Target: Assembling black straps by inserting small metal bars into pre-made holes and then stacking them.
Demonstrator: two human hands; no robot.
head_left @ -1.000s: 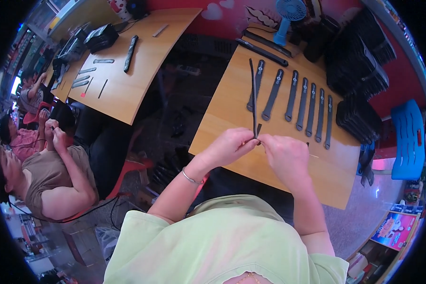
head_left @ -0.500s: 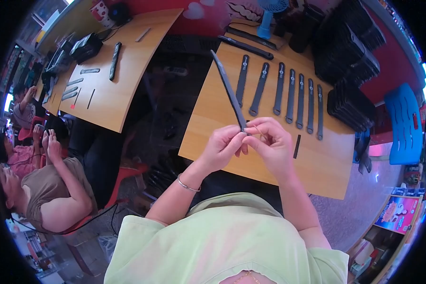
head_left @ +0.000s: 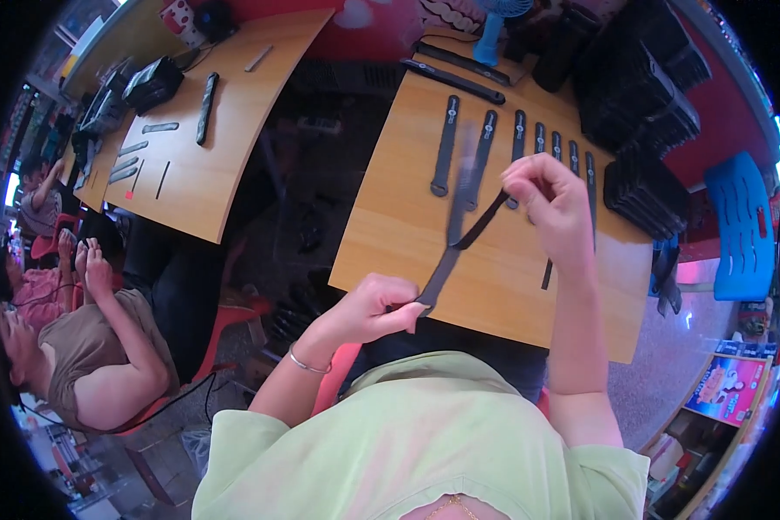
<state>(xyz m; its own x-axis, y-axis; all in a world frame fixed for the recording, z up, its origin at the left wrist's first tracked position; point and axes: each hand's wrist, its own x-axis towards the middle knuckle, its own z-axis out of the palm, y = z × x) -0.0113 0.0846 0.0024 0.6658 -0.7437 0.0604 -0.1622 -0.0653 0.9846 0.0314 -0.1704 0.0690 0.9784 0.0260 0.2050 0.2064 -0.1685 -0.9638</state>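
My left hand (head_left: 368,310), closed, grips the rounded near end of a dark grey strap (head_left: 440,276) over the table's front edge. The strap slants up and away, its far part blurred by motion. My right hand (head_left: 553,208), raised to the right, pinches the tip of a narrow black strip (head_left: 484,224) that runs down to the middle of the strap. Beyond my hands, several similar flat straps (head_left: 446,143) lie in a row on the wooden table (head_left: 373,238). Under my right wrist lies another thin black strip (head_left: 547,274), partly hidden.
Stacks of black straps (head_left: 637,113) stand at the table's right back, beside a blue fan (head_left: 487,42). A blue plastic chair (head_left: 744,230) is at right. At left, a second table (head_left: 256,104) carries more straps, with a seated person (head_left: 104,355) near it.
My hands, together before, have parted: the left moved down and left with the strap's end, the right up and right. The black strip now stretches out from the strap.
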